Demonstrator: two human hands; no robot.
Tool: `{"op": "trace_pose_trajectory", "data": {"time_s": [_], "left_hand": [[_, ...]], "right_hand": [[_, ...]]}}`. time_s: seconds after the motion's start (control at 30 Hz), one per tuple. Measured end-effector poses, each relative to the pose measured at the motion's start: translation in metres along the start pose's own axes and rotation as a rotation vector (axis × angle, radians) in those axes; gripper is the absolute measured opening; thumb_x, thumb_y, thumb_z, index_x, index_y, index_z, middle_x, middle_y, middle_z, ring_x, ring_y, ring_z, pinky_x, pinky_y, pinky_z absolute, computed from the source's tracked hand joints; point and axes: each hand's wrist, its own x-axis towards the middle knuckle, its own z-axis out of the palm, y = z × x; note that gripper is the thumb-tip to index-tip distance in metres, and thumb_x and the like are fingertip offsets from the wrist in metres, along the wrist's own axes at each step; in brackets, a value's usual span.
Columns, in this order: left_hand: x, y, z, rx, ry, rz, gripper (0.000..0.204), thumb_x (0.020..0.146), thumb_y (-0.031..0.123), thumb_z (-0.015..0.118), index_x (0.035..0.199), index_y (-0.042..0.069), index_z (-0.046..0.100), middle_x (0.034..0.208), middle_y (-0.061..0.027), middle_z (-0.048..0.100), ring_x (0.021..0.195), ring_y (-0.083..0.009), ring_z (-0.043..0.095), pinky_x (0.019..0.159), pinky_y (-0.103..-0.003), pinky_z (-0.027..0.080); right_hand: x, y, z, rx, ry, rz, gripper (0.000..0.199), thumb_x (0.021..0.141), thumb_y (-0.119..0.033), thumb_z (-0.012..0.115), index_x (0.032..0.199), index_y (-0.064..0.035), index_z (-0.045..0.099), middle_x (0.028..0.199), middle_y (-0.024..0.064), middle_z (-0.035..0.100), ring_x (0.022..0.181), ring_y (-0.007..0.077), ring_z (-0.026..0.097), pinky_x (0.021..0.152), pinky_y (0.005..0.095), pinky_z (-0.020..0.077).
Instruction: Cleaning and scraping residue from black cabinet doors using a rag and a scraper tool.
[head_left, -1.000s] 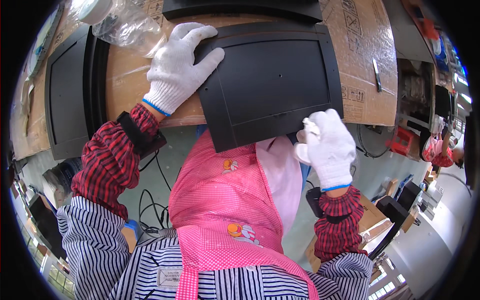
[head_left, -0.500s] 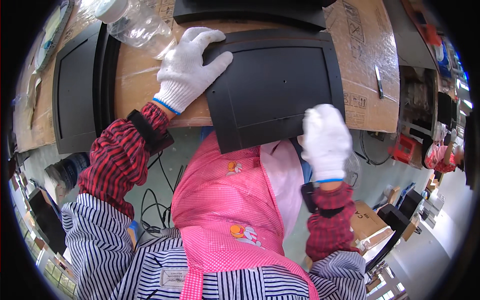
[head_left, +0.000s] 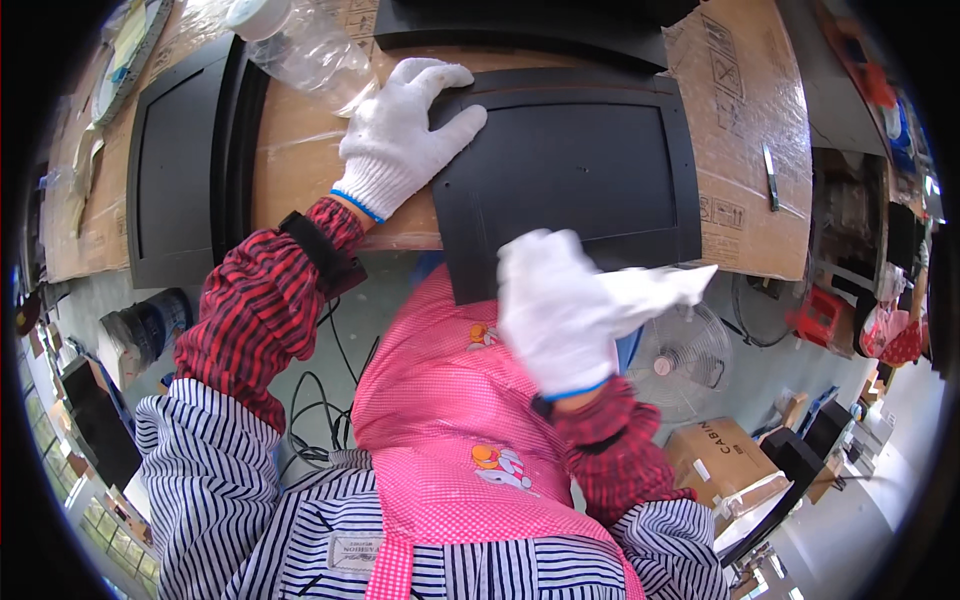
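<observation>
A flat black panel (head_left: pixel 560 165) with a recessed rectangular middle and small holes lies on the cardboard-covered table, its near edge jutting over my lap. My left hand (head_left: pixel 405 135), in a white knit glove, grips the panel's far left corner, thumb on the top face and index finger along the far edge. Over the near edge, my gloved right hand (head_left: pixel 560 315) is smeared by motion. It is closed on a white cloth (head_left: pixel 655 297), which trails out to the right. Whether cloth or glove touches the panel I cannot tell.
A clear plastic bottle (head_left: pixel 310 55) lies beyond my left hand. Stacked black panels (head_left: pixel 185 160) stand at the left, and another black piece (head_left: pixel 520 30) lies at the far edge. A knife (head_left: pixel 770 178) rests on the right cardboard. Below stands a fan (head_left: pixel 680 360).
My right hand has swept left from the panel's near right corner, and the white cloth now shows beside it. My left hand stays on the corner. The whole view has shifted slightly.
</observation>
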Motion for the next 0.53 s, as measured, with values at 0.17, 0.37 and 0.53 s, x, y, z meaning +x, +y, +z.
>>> {"op": "trace_pose_trajectory", "data": {"time_s": [0.17,0.37,0.53], "left_hand": [[-0.001,-0.005,0.000,0.003,0.021,0.002,0.040,0.087,0.036,0.080,0.119,0.012,0.075,0.125,-0.0087,0.070,0.110,-0.0283,0.071,0.098,-0.040,0.056],[0.003,-0.001,0.003,-0.014,-0.002,-0.010,0.040,0.087,0.037,0.080,0.120,0.013,0.075,0.125,-0.0076,0.070,0.111,-0.0283,0.070,0.098,-0.040,0.056],[-0.007,-0.009,-0.004,-0.003,-0.007,-0.057,0.041,0.088,0.039,0.079,0.120,0.014,0.074,0.125,-0.0069,0.069,0.110,-0.0284,0.071,0.097,-0.040,0.056]], "right_hand": [[-0.004,0.055,-0.003,-0.108,0.176,-0.005,0.010,0.091,-0.022,0.064,0.092,-0.0123,0.061,0.086,0.0064,0.055,0.074,0.0237,0.062,0.058,0.0401,0.0520],[-0.016,-0.006,-0.005,0.088,0.055,-0.130,0.010,0.088,-0.018,0.064,0.091,-0.0100,0.060,0.081,0.0070,0.053,0.076,0.0257,0.058,0.062,0.0411,0.0495],[-0.018,0.007,0.005,0.281,0.114,-0.069,0.008,0.094,-0.017,0.067,0.098,-0.0115,0.062,0.082,0.0078,0.052,0.071,0.0254,0.062,0.060,0.0391,0.0508]]}}
